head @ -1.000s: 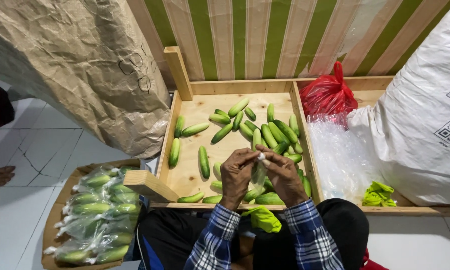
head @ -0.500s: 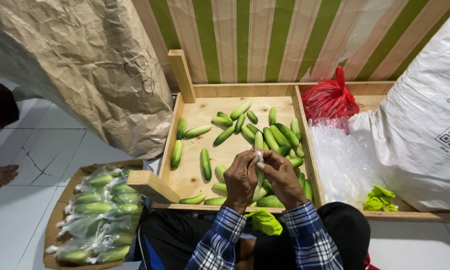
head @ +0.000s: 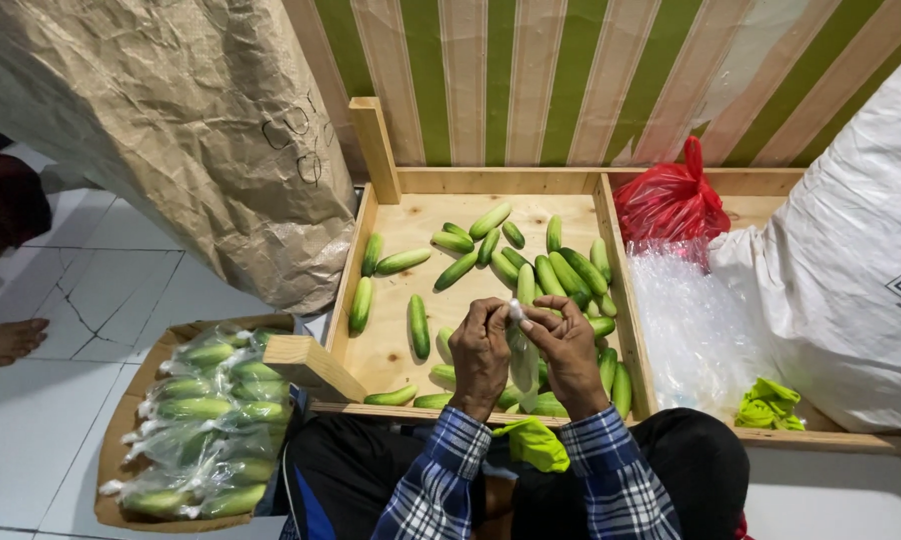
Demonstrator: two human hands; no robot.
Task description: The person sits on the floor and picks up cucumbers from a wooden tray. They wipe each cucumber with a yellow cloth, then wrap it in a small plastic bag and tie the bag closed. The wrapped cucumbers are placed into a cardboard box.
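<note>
Over the shallow wooden tray point(head: 396, 345) of loose green cucumbers point(head: 418, 326), left hand point(head: 480, 355) and right hand point(head: 569, 352) pinch closed a clear plastic bag point(head: 523, 362), seemingly holding a cucumber. Bagged cucumbers point(head: 203, 420) fill the cardboard box point(head: 121, 430).
</note>
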